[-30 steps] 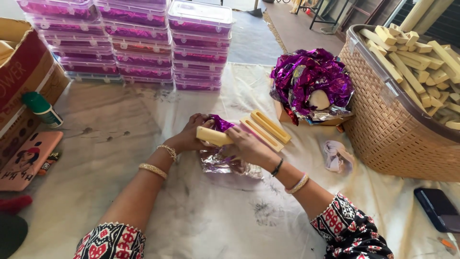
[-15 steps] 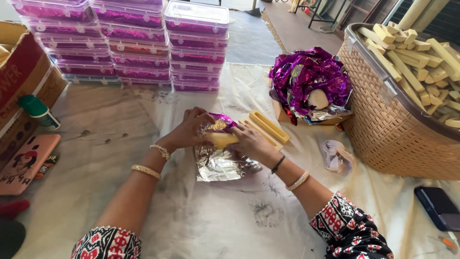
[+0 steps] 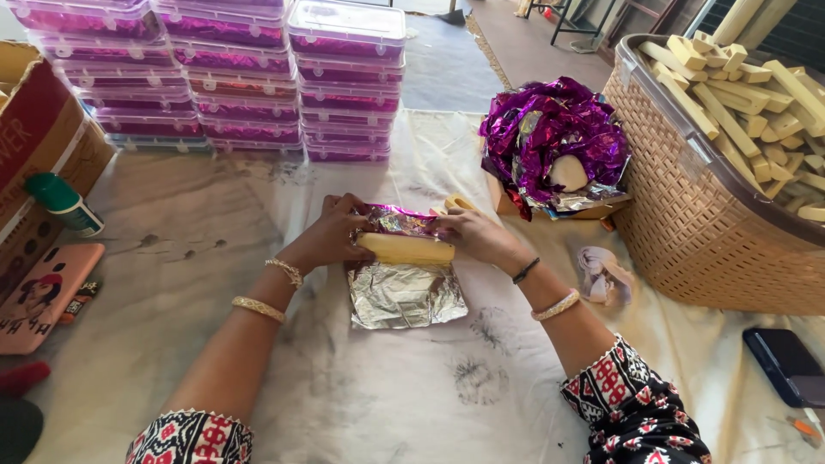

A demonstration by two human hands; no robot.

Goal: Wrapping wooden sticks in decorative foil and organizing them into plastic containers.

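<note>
At the far left edge of the cloth-covered surface (image 3: 172, 258) we saw a cardboard box (image 3: 43, 146), with a green-capped bottle (image 3: 62, 203) leaning against it and a pink phone case (image 3: 41, 294) lying flat just below. Along the far edge stood stacks of clear lidded boxes (image 3: 245, 77) filled with purple-wrapped pieces, in 3 columns.

Moving in, our left hand (image 3: 331, 236) was near the middle of the surface, fingers closed around the left end of a pale yellow bar (image 3: 406, 249). That bar lay across the far edge of a foil sheet (image 3: 404, 295), silver side up, with the purple side of the foil folded over the bar's top. Our right hand (image 3: 473, 236) gripped the bar's right end, fingers curled and pressing the foil down on it.

Further right, a heap of purple foil wrappers (image 3: 550, 137) sat in a small tray, and a crumpled scrap (image 3: 601, 275) lay beside the wrist. At the right edge stood a woven basket (image 3: 687, 215) piled with pale bars (image 3: 765, 94), and a dark phone (image 3: 786, 365) lay near the right corner closest to us.
</note>
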